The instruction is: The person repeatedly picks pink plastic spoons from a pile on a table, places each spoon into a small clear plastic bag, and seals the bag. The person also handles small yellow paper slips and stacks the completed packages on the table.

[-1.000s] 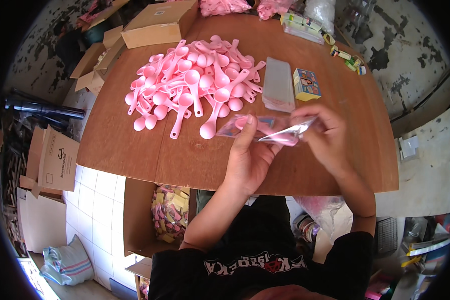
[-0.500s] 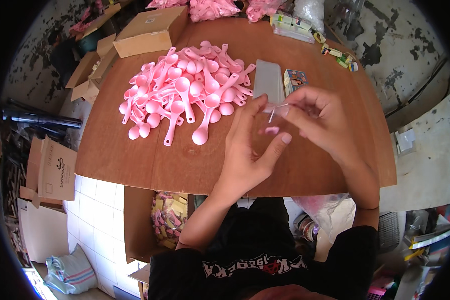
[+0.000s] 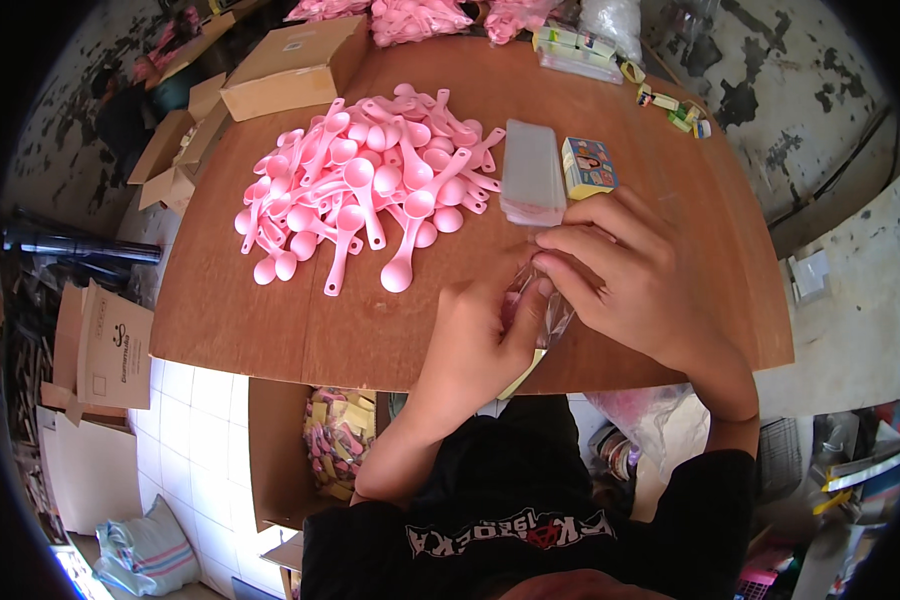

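My left hand (image 3: 480, 335) and my right hand (image 3: 638, 283) meet at the front edge of the brown table (image 3: 270, 320). Between their fingers they pinch a small clear plastic bag (image 3: 548, 310) with something pink inside. A pile of several pink plastic spoons (image 3: 365, 185) lies to the left and behind the hands. A stack of clear bags (image 3: 532, 172) lies just behind my right hand, with a small colourful box (image 3: 588, 166) beside it.
A closed cardboard box (image 3: 292, 66) stands at the table's back left. Bags of pink items (image 3: 420, 15) and small packets (image 3: 575, 45) line the far edge. Below the table an open carton (image 3: 338, 440) holds filled packets. Flat cardboard (image 3: 100, 345) lies on the floor at left.
Both hands with the clear bag have come down and closer to the table's front edge. The bag, held spread out earlier, is now bunched between the fingers.
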The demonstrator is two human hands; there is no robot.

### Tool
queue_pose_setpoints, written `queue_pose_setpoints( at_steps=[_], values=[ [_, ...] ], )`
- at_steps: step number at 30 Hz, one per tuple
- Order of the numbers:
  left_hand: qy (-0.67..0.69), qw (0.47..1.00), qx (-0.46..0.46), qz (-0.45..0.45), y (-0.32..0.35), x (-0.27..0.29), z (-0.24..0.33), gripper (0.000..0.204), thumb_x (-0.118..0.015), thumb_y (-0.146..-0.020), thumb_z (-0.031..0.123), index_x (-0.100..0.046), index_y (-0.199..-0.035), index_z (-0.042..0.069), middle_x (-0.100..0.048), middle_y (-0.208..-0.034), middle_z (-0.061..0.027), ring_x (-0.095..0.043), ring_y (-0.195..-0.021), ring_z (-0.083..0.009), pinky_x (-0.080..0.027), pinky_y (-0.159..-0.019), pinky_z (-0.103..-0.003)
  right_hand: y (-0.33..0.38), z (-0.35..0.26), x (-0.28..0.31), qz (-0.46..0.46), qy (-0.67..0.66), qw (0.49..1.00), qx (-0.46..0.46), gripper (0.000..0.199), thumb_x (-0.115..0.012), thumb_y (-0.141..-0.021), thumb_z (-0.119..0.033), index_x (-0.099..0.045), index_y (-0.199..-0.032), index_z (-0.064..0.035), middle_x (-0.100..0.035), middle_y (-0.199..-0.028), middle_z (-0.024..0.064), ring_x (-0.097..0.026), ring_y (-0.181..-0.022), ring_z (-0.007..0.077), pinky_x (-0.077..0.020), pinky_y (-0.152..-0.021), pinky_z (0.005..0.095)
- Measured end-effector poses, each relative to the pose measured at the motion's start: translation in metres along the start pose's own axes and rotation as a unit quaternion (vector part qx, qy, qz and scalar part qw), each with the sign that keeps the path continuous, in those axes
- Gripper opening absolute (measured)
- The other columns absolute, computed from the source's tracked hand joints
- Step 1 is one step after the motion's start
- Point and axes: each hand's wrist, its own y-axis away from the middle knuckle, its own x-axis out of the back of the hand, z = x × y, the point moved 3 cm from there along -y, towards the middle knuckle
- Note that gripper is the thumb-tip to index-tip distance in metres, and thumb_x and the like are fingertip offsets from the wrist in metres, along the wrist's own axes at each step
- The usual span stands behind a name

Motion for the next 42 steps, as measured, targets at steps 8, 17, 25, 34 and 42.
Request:
queue_pose_setpoints(
  at_steps=[8,17,25,34,42],
  values=[
    [-0.176,0.978,-0.084,-0.070,0.004,-0.001,0.007,0.037,-0.064,-0.084,-0.002,-0.060,-0.120,-0.004,-0.062,-0.068,-0.0201,-0.063,-0.052,-0.0223,-0.047,-0.051,-0.030,0.003,-0.007,0.004,-0.023,0.040,0.999,0.003,0.018,-0.074,-0.067,-0.005,-0.069,-0.084,-0.0051,-0.061,-0.088,0.0043,-0.059,-0.071,0.0197,-0.0499,-0.061,0.0315],
    [0.048,0.999,-0.024,0.001,0.010,0.012,-0.004,0.033,-0.062,-0.092,0.000,-0.061,-0.125,-0.002,-0.073,-0.092,-0.0105,-0.066,-0.067,-0.0079,-0.054,-0.059,-0.025,0.047,0.088,-0.019,0.021,-0.670,0.589,-0.451,0.015,-0.062,-0.090,-0.019,-0.066,-0.095,-0.0053,-0.062,-0.077,-0.0010,-0.054,-0.063,0.0081,-0.0450,-0.061,0.0244],
    [0.116,0.992,0.034,0.026,0.009,0.010,-0.003,0.039,-0.062,-0.096,0.005,-0.053,-0.132,-0.006,-0.065,-0.081,-0.0023,-0.059,-0.066,-0.0032,-0.046,-0.058,-0.017,0.154,0.289,0.024,0.111,0.287,0.834,-0.458,0.023,-0.068,-0.083,-0.029,-0.073,-0.098,-0.0123,-0.072,-0.086,0.0086,-0.069,-0.079,0.0233,-0.0540,-0.070,0.0355],
    [0.130,0.990,0.053,0.031,0.004,0.012,-0.009,0.037,-0.062,-0.096,0.005,-0.053,-0.130,-0.006,-0.067,-0.089,-0.0070,-0.064,-0.069,-0.0071,-0.052,-0.060,-0.021,0.174,0.292,0.038,-0.210,0.019,0.926,-0.313,0.039,-0.062,-0.076,0.001,-0.070,-0.113,-0.0085,-0.073,-0.096,0.0143,-0.071,-0.086,0.0281,-0.0549,-0.078,0.0370],
    [0.152,0.986,0.019,0.062,-0.006,-0.005,-0.021,0.033,-0.064,-0.093,0.002,-0.051,-0.123,-0.005,-0.070,-0.080,-0.0086,-0.065,-0.066,-0.0082,-0.050,-0.058,-0.022,0.055,0.079,-0.004,-0.097,-0.330,0.899,-0.272,0.034,-0.074,-0.088,-0.024,-0.069,-0.114,-0.0042,-0.071,-0.101,0.0057,-0.066,-0.091,0.0130,-0.0499,-0.079,0.0273]
  ],
)
